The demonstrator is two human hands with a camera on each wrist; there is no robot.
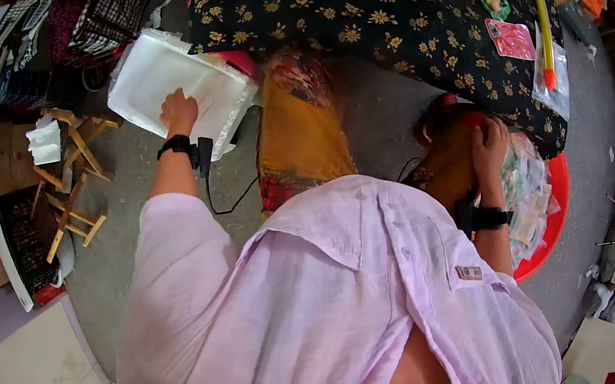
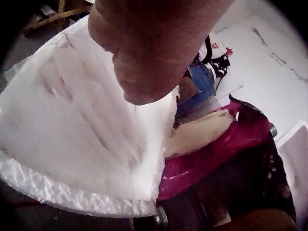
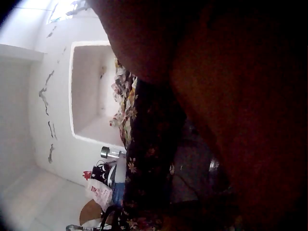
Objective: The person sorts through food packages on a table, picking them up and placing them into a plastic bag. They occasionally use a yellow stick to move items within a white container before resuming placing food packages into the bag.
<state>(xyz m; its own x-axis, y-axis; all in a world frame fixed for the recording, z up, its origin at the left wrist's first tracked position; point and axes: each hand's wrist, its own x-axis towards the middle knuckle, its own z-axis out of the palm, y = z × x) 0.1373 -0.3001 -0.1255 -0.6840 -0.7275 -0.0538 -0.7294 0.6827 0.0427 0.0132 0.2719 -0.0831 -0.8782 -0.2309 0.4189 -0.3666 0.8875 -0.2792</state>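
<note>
In the head view a white foam box [image 1: 203, 87] stands at the upper left, and the left hand [image 1: 179, 112] reaches over its inside, fingers partly bent. The left wrist view has that hand [image 2: 144, 53] above the foam box [image 2: 72, 110], with no item visible in it; its fingertips are out of sight. The right hand [image 1: 489, 148] rests on the person's knee beside a red basin [image 1: 562, 188] of plastic packets [image 1: 525, 190]. The right wrist view is dark, showing only part of the right hand [image 3: 231, 96].
A table with a dark floral cloth [image 1: 340, 5] spans the top, carrying food packets, a pink packet [image 1: 511, 38] and a yellow tube [image 1: 546, 43]. Wooden folding stools [image 1: 79, 179] and cardboard [image 1: 5, 155] stand at left. A cable [image 1: 232, 208] hangs from the left wrist.
</note>
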